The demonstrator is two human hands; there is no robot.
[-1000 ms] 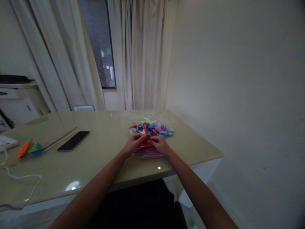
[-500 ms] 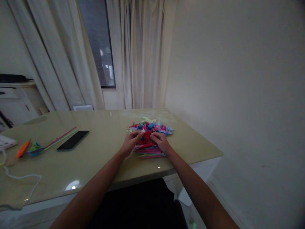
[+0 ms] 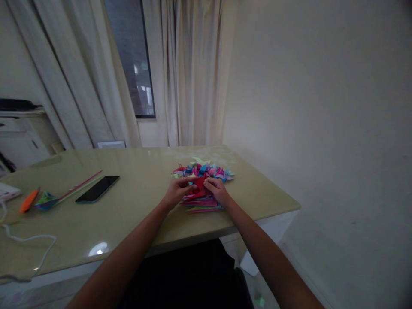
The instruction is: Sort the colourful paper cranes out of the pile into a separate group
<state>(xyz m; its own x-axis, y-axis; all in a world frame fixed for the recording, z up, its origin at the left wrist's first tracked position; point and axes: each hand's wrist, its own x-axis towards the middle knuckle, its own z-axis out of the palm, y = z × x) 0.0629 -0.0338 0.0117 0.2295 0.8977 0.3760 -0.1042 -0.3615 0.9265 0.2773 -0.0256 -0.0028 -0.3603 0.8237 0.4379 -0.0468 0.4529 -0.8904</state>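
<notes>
A piece of red folded paper is between my two hands, just above a stack of coloured paper sheets on the table. My left hand grips its left side, with the forefinger stretched over the top edge and the thumb below. On the other side, my right hand pinches the paper between thumb and fingertips. Right behind the hands lies a heap of small folded paper figures, crane-like, in pink, blue, purple and green. The exact folds in the red paper are too small to make out.
On the left of the table lie a black phone, thin pink and green strips, an orange cutter-like tool and a white cable. A wall stands close on the right.
The left fingers have shifted on the red paper, the forefinger now reaching further along its top. The paper is turned slightly, with a point rising near my right hand.
</notes>
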